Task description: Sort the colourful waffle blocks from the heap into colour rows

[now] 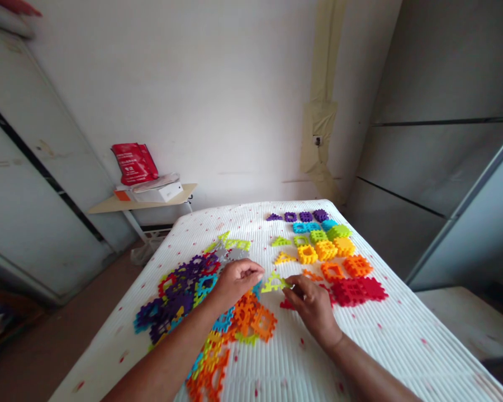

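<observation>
My right hand (312,307) pinches one corner of a lime green triangular building piece (274,282) with toothed edges. To its left, my left hand (238,280) hovers over the mixed pile with thumb and fingertips drawn together. Nothing shows between them. The mixed pile under and around my left arm has purple pieces (178,298), orange pieces (251,315), blue, yellow, grey and lime ones. Red pieces (356,291) are stacked beyond my right hand, which partly hides others of the same colour.
Rows sorted by colour line the table's right side: orange stacks (357,266), yellow stacks (326,249), green pieces (318,236), blue pieces (305,227) and purple pieces (305,216). A side table (109,205) holds a red bag (133,164). A grey cabinet (440,151) stands at right.
</observation>
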`<state>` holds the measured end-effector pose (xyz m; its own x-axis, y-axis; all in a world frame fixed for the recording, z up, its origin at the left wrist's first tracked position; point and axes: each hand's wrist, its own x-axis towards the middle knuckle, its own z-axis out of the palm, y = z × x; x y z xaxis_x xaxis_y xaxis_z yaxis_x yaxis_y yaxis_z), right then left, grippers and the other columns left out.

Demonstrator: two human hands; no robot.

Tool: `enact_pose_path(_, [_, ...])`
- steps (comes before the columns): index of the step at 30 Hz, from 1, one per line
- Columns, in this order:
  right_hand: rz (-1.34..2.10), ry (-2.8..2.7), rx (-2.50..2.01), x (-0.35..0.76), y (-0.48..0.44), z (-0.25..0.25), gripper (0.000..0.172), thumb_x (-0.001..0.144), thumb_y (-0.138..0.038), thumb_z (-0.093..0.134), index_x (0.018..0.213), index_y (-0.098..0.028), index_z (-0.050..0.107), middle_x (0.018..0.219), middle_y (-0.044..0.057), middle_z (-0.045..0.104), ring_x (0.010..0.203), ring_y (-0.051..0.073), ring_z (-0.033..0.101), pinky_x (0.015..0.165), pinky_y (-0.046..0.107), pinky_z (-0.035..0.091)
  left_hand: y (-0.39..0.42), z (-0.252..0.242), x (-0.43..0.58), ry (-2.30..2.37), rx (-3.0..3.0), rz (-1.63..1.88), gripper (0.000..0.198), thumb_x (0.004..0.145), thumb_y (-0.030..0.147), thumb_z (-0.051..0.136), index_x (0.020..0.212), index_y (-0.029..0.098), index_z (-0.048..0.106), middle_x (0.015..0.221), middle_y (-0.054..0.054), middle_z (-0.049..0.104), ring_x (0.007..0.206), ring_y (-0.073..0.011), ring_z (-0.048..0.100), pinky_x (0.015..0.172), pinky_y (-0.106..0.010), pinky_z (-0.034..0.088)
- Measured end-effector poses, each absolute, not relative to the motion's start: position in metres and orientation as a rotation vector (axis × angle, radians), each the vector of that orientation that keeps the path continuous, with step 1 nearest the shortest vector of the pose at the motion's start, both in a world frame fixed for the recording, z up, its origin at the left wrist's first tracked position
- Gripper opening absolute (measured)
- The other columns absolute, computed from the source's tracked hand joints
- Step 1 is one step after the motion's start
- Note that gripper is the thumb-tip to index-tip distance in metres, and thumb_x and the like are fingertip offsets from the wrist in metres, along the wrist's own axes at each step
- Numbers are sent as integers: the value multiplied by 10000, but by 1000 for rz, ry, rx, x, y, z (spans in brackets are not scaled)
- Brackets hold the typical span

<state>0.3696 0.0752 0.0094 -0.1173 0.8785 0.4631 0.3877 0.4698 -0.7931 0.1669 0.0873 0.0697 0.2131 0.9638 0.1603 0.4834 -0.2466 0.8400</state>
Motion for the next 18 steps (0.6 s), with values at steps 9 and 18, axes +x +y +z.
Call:
enact_pose_path(9, [368, -1832, -1099, 373, 76, 13, 102, 826, -248, 503, 852, -175, 570, 704, 23, 631, 585, 125, 595, 556, 218, 459, 79, 65, 174, 1512, 2239, 718, 82, 652, 269, 634, 693, 210, 674, 689, -15, 625, 648, -136, 557, 619, -231, 410])
enact_pose_path(18, [286, -1900, -1107, 375, 78, 14, 112, 840, -231, 486, 856, -164, 575, 711, 35, 627, 601, 131, 588, 586, 227, 456, 79, 72, 179, 1630, 2397, 544, 177, 749, 301, 536, 695, 251, 696, 688, -11, 641, 686, -150, 577, 630, -243, 385])
